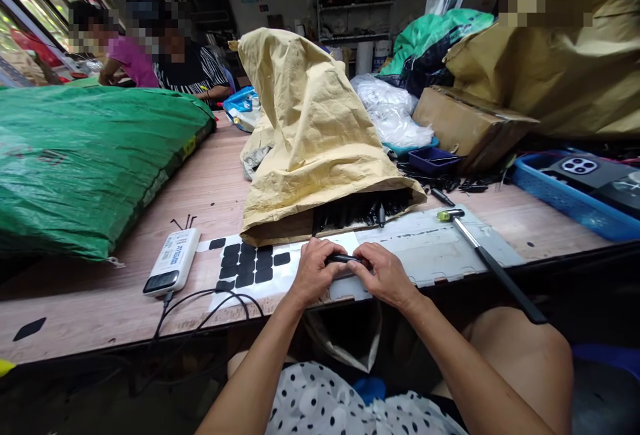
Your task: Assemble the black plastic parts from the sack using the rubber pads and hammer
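Observation:
A short black rod-like piece (343,258) lies level between my two hands at the table's front edge. My left hand (317,268) is closed round its left end, and my right hand (383,272) pinches the right end. Just beyond my hands, a tan paper sack (320,128) lies with its mouth towards me, and many black pieces (350,212) show inside. Under my right hand is a grey board (420,248). Left of my hands a white sheet (287,278) carries several black rounded squares (247,265).
A hammer (480,248) rests across the board, its black handle past the table edge. At left are a white device (174,258) with cables and a large green sack (95,162). A blue tray (575,202) and carton (465,122) stand right. Two people sit back left.

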Available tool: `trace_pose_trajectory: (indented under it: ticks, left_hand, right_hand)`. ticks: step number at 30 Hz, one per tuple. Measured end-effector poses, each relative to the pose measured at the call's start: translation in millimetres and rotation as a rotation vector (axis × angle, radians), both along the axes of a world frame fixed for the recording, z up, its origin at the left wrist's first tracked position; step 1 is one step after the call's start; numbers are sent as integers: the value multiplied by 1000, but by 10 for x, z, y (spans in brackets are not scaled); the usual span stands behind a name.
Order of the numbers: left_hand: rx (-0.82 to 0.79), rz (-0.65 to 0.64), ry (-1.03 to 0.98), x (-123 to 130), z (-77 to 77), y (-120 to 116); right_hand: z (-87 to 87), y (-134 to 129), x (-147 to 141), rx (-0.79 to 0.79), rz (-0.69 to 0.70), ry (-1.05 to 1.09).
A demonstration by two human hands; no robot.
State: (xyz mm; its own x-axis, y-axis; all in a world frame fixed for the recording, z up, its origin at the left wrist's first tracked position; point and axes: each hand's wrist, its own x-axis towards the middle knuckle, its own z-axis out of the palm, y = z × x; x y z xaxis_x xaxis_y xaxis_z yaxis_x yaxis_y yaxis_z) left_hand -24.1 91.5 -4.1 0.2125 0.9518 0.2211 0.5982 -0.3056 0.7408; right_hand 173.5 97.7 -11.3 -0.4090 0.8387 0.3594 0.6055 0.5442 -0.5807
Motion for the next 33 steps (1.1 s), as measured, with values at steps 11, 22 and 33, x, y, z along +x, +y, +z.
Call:
trace_pose_trajectory:
  ticks: [11, 22, 33]
  left_hand:
    - [13, -12, 48, -2, -26, 16]
    - [-38, -410, 94, 184, 71, -829]
    - [-551, -237, 376, 200, -355, -1019]
  right_hand:
    - [-16, -1, -15, 8, -1, 44]
    - [-78, 9, 86, -239, -253, 864]
    - [-155, 22, 86, -215, -201, 755]
